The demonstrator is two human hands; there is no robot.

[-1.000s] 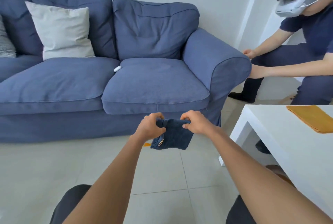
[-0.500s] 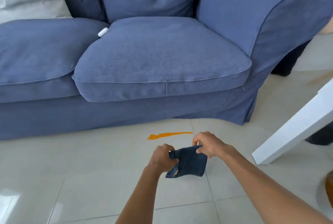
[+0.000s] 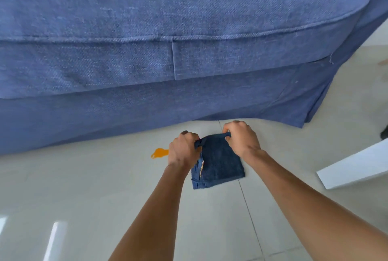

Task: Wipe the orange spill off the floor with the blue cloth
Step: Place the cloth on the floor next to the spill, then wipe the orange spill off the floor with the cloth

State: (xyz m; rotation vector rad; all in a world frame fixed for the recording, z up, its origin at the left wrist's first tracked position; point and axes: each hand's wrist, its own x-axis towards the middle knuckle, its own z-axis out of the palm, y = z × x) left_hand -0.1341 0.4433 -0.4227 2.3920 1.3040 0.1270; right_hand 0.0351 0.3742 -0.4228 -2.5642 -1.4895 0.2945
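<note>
Fingers of our left hand (image 3: 183, 149) are curled tight on the top left corner of the blue cloth (image 3: 219, 162); fingers of our right hand (image 3: 241, 137) are pinched closed on its top right corner, so the upper edge runs taut between the two fists. The cloth is folded into a rough square and hangs down from that edge; we cannot tell whether its lower edge touches the floor (image 3: 84, 197). A thin strip with orange stitching shows along its left fold. The orange spill (image 3: 159, 153) lies on the tile just left of our left hand, partly hidden behind it, a short way out from the hem of the sofa (image 3: 189, 50). Open tile runs to the left and toward us; ahead, the blue sofa's skirt closes off the space just beyond the knuckles, and a white table leg (image 3: 357, 168) angles in at the right, well apart from the cloth. The floor is pale glossy tile with grey grout lines, one line passing under the cloth, and bright window reflections at lower left. Against half a second ago, the sofa front now fills most of the view, the hands sit closer to the hem, and more of the spill is covered by our left hand.
</note>
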